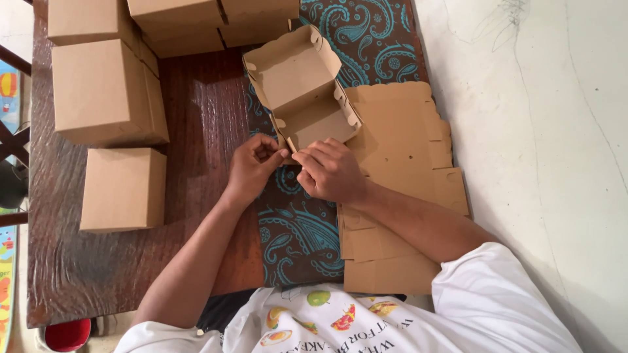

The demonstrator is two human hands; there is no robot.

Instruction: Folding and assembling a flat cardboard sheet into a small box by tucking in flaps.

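Pinching the near corner of a half-folded cardboard box, the left hand and the right hand meet at the same flap, fingertips closed on the brown card where the box's near wall ends. The left hand grips from the left side with thumb and fingers curled; the right hand lies over the edge from the right, its fingers bent down onto the card. The box stands open, its 2 compartments facing up, with scalloped tabs along the rims, and it rests partly on a dark wooden bench and partly on a teal cloth with a paisley pattern spread over it. Just to the right of the box, a stack of flat, unfolded box blanks lies on the cloth, running under the right forearm toward the person's white printed shirt. To the left, well apart from the hands, closed finished boxes sit on the bench: 1 small box nearest the person, a larger one beyond it, and more boxes along the far edge. A red round object shows below the bench's near left corner. A pale floor fills the right side.
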